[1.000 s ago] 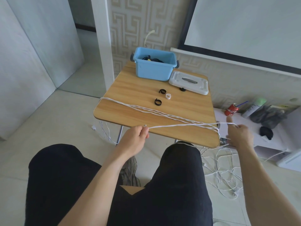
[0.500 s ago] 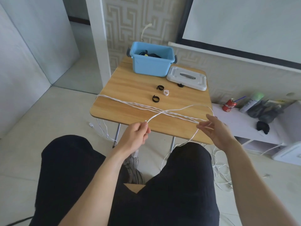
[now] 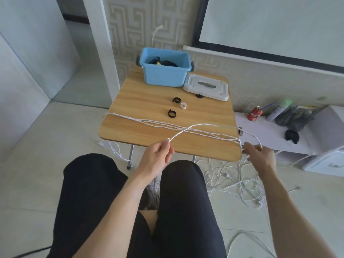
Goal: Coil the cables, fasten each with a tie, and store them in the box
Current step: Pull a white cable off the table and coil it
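Several white cables (image 3: 167, 124) lie stretched across the near part of the wooden table (image 3: 145, 97), hanging off both sides. My left hand (image 3: 158, 155) pinches the end of one white cable (image 3: 204, 125) at the table's front edge. That cable arcs right to my right hand (image 3: 260, 155), which grips it beside the table's right front corner. Black ties (image 3: 172, 113) (image 3: 176, 100) and a pale tie (image 3: 183, 105) lie mid-table. The open blue box (image 3: 165, 76) at the back holds dark coiled cables.
The box's white lid (image 3: 206, 87) lies right of it, a black tie (image 3: 199, 95) at its edge. Tangled white cables (image 3: 236, 181) cover the floor at right. A low white shelf (image 3: 275, 135) carries a red can (image 3: 255, 113), bottles and a black item. My knees sit under the table's front edge.
My right hand went in toward the left hand, then back out past the table's right corner with the cable, which now forms a loose arc. The left hand stayed put.
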`<state>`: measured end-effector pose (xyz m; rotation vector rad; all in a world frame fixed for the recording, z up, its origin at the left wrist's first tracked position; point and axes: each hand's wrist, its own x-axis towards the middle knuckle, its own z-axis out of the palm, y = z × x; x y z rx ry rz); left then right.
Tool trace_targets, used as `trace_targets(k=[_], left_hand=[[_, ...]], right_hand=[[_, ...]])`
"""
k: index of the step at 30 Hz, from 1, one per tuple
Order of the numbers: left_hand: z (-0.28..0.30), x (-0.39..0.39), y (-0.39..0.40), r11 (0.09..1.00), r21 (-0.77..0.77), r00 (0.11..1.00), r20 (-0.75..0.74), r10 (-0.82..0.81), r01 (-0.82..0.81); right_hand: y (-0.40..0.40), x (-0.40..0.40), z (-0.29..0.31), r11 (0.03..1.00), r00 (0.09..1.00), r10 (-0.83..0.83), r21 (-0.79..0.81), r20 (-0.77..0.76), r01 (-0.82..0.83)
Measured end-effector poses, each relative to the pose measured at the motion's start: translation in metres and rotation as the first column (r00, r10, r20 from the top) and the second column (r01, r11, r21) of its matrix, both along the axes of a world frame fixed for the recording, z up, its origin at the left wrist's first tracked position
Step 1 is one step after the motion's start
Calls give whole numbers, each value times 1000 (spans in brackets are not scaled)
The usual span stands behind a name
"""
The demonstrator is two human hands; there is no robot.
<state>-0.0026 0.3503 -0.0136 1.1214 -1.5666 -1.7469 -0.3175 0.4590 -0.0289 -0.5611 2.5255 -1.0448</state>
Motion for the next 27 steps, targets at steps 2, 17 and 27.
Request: trace_targets(k=[2, 17, 27], left_hand=[[3, 2, -2, 999, 26, 999, -32, -41, 42], [17, 9, 9, 848, 473, 890, -455, 4, 238], [14, 24, 2, 846, 425, 876, -473, -95, 322]], right_hand=[[-2, -11, -2, 982, 999, 37, 182, 40, -44], [-44, 146, 44, 575, 605, 794, -401, 61, -713], [-46, 143, 38, 663, 710, 694, -489, 118, -567]])
